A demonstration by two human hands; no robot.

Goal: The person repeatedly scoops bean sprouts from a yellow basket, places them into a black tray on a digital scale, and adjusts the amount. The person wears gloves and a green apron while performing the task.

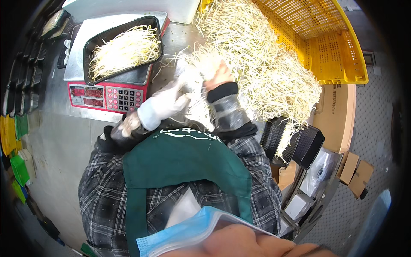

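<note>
My left hand [165, 104], in a white glove, reaches over the metal table beside some bean sprouts; its fingers are blurred. My right hand [221, 77] is at the near left edge of a large heap of bean sprouts [266, 64], its fingers against a bunch of sprouts [207, 59]. Whether either hand grips any sprouts is unclear. To the left, a black plastic tray [123, 74] holding sprouts rests tilted on the steel platform of a red digital scale [107, 98], whose display is lit.
A tipped yellow perforated crate [334, 54] stands behind the heap. Stacked black trays [308, 146] with sprouts hanging over them are at the right, beside a cardboard box [334, 119]. More black trays [24, 77] stand at the far left. A white container [135, 8] is behind the scale.
</note>
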